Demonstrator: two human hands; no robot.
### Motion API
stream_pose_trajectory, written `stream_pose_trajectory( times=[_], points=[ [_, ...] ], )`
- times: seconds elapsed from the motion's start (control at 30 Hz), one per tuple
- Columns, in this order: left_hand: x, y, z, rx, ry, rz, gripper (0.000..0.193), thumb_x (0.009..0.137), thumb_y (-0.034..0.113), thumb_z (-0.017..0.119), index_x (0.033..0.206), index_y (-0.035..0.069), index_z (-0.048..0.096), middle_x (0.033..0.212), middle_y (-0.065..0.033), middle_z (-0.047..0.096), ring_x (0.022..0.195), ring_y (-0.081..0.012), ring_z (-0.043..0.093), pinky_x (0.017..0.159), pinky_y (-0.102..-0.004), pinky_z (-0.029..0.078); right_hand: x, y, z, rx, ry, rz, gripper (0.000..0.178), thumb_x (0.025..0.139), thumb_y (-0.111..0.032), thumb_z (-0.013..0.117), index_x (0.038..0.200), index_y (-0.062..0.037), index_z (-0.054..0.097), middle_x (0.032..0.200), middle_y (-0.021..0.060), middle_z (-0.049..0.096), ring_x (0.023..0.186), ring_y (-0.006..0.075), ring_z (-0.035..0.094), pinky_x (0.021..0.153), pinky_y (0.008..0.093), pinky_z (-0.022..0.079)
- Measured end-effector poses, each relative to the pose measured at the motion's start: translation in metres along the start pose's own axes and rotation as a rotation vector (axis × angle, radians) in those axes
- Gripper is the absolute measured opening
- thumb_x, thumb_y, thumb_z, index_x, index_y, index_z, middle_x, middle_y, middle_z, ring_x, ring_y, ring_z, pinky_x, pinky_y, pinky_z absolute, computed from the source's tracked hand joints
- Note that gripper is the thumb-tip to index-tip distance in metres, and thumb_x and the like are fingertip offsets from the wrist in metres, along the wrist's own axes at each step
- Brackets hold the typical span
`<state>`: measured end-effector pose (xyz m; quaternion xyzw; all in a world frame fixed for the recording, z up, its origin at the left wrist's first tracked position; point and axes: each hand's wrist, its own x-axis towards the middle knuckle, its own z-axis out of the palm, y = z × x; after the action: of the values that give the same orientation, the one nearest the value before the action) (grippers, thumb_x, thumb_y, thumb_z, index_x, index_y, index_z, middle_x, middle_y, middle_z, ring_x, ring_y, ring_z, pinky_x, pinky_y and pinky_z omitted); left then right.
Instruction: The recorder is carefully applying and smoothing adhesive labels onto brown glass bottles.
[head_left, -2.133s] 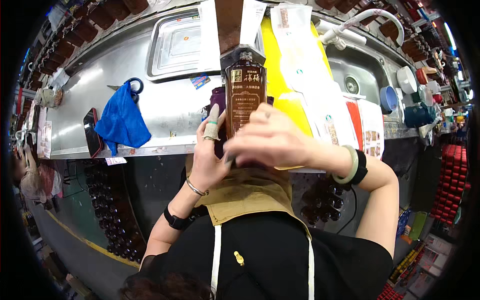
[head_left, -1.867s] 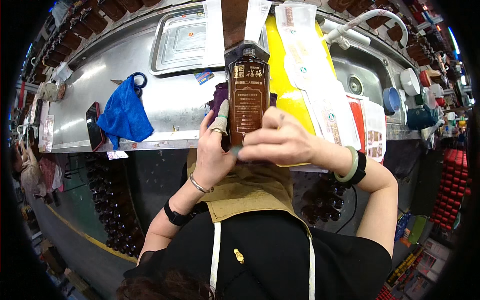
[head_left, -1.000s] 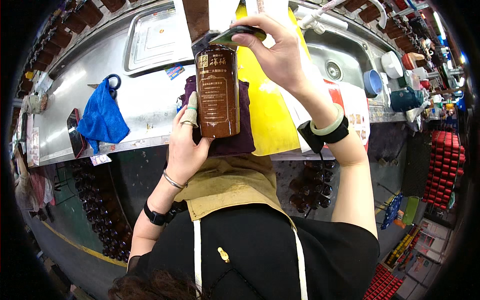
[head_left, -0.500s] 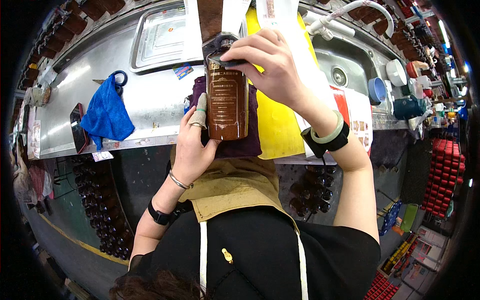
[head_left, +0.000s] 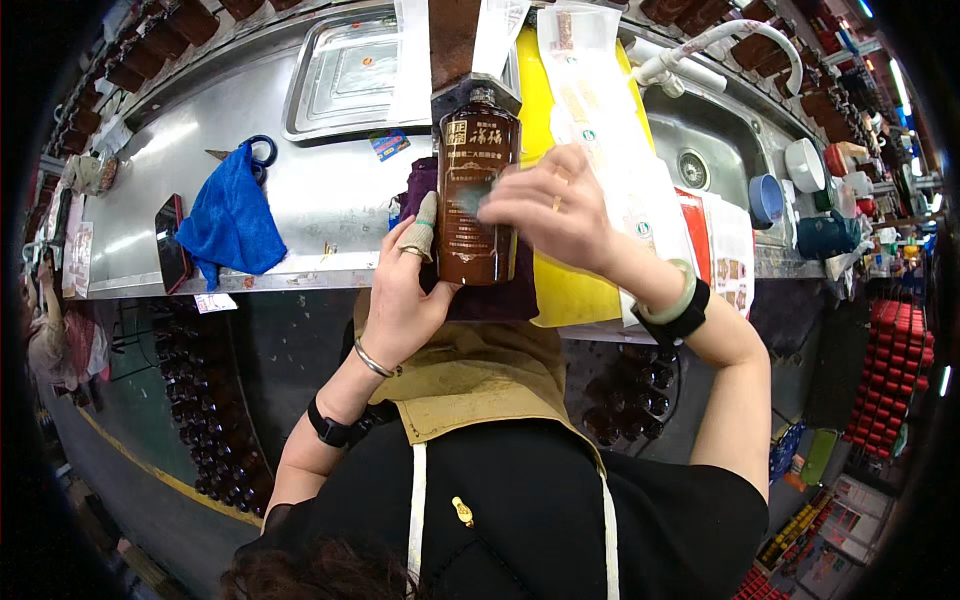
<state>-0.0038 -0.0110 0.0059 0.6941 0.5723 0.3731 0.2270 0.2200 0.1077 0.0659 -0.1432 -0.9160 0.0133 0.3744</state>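
A flat brown glass bottle (head_left: 478,255) with pale printing on its front lies on a folded purple cloth (head_left: 512,306), its neck pointing away from me. My left hand (head_left: 408,300) grips the bottle's lower left edge between thumb and fingers. A knitted cover (head_left: 421,232) sits on one of its fingers. Over the bottle's right side, my right hand (head_left: 565,210) is closed in a pinch and smeared by motion. A thin dark flat piece (head_left: 470,202) shows as a blur at its fingertips, against the bottle's printed face.
Left on the metal counter are a blue cloth (head_left: 232,220), scissors (head_left: 262,152) and a phone (head_left: 172,243). A metal tray (head_left: 345,75) lies beyond. To the right are a yellow sheet (head_left: 575,295), white printed sheets (head_left: 625,190), a sink (head_left: 700,125) and its faucet (head_left: 660,68).
My right hand has moved from the bottle's neck end down toward me along its printed face, uncovering the upper printing. My left hand keeps its hold on the bottle.
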Motion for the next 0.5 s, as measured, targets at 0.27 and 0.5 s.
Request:
stream_pose_trajectory(
  times=[0.27, 0.5],
  points=[
    [0.005, 0.026, -0.004, 0.02, 0.208, 0.062, 0.082, 0.067, 0.011, 0.093, 0.14, -0.002, 0.058, 0.134, -0.0152, 0.065, 0.118, -0.0336, 0.061, 0.102, -0.0421, 0.05, 0.019, 0.037, 0.007, -0.213, 0.209, 0.134, 0.026, 0.08, -0.011, 0.076, 0.104, -0.0186, 0.075, 0.095, -0.0001, 0.072, 0.077, 0.0213, 0.056, 0.076, 0.0338, 0.044],
    [0.005, 0.023, 0.004, -0.188, 0.216, -0.005, 0.08, 0.068, 0.009, 0.093, 0.137, -0.001, 0.052, 0.128, -0.0149, 0.063, 0.116, -0.0317, 0.063, 0.101, -0.0409, 0.05, 0.016, -0.007, 0.026, 0.237, 0.069, 0.24, 0.02, 0.087, -0.021, 0.078, 0.106, -0.019, 0.073, 0.09, 0.0006, 0.07, 0.076, 0.0207, 0.061, 0.078, 0.0354, 0.045]
  ],
)
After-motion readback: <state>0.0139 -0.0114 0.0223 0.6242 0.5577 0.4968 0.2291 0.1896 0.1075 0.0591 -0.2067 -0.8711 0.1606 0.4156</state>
